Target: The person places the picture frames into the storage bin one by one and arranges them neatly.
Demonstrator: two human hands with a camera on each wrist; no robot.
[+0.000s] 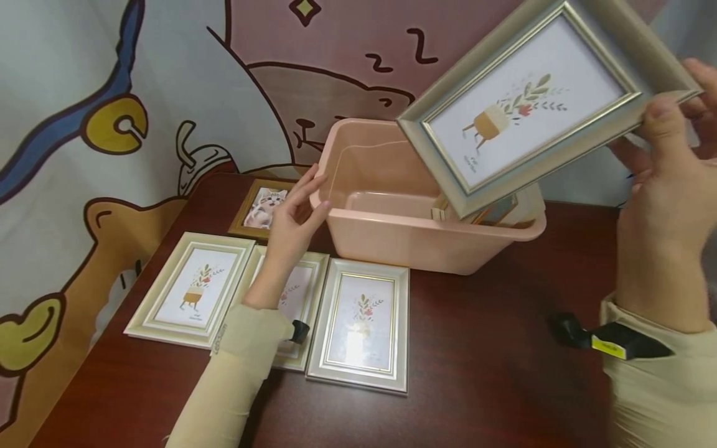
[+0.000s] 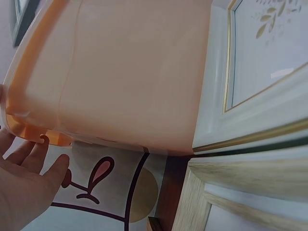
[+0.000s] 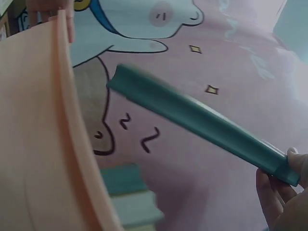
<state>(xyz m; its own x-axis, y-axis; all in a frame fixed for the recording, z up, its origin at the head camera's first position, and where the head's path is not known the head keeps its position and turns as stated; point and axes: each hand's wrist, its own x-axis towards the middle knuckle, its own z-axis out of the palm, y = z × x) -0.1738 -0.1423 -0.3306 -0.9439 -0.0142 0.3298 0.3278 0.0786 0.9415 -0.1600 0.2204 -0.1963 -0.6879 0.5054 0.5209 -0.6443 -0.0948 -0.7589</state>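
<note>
My right hand (image 1: 666, 162) grips a picture frame (image 1: 442, 124) by its lower right corner, thumb on the front and fingers behind. Pale gold-blue moulding surrounds its print of a potted plant on legs. It is tilted above the right side of a pink plastic tub (image 1: 392, 239); edge-on in the right wrist view, the held picture frame (image 3: 192, 120) looks teal. With my left hand (image 1: 294, 214) I hold the tub's left rim. Inside the tub, below the raised frame and partly hidden by it, lie more frames (image 1: 498, 210).
Three pale frames lie in a row before the tub: a left one (image 1: 162, 311), a middle one (image 1: 302, 336) partly under my left forearm, and a right one (image 1: 358, 370). Behind them is a brown-framed cat picture (image 1: 263, 208). A cartoon-printed wall (image 1: 185, 68) borders the dark table (image 1: 476, 373).
</note>
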